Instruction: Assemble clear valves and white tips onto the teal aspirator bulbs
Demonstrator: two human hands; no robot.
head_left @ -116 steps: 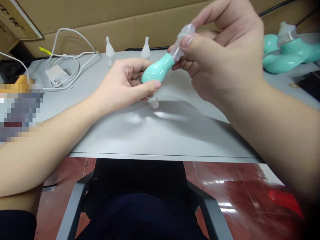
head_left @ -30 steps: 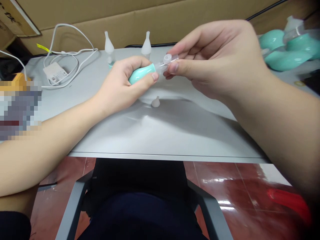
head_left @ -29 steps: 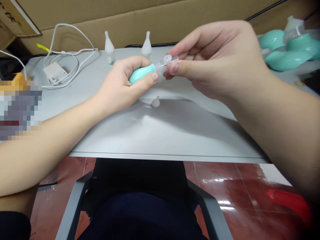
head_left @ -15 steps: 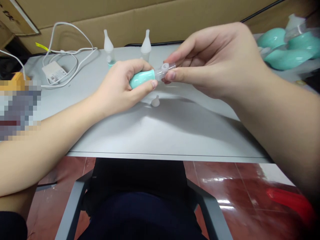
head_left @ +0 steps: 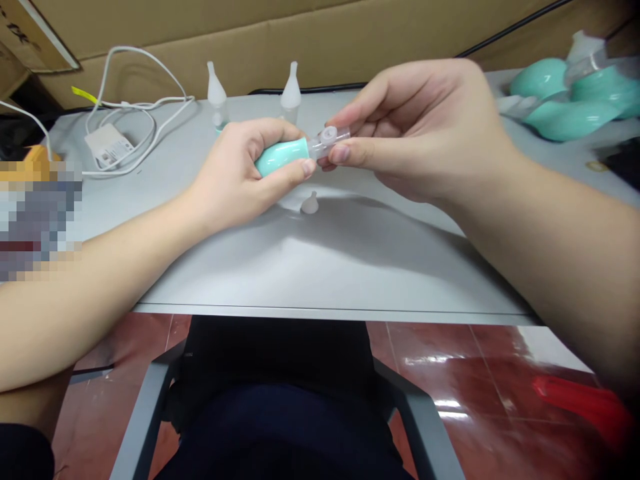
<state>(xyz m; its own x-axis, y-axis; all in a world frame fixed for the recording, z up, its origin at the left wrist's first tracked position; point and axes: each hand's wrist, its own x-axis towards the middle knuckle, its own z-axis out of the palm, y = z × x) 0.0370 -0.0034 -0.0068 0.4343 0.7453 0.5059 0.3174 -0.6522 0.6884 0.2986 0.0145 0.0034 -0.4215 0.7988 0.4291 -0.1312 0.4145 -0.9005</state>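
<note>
My left hand is wrapped round a glossy mint-green squeeze bulb, held tilted over the table. A clear plastic connector sits at the bulb's open end. Thumb and fingers of my right hand pinch this connector. Below the hands a small white silicone nozzle tip rests on the table. Behind them stand two nasal aspirators with long white tips, one at the left and one in the middle; my left hand hides their lower parts.
Several mint-green bulbs are heaped at the table's right back. A white cable and a white adapter lie at the left. The grey table ends at its front edge, above a chair. Cardboard stands behind.
My right hand and forearm have shifted slightly down and left. Both hands keep their hold on the bulb and connector, which have barely moved.
</note>
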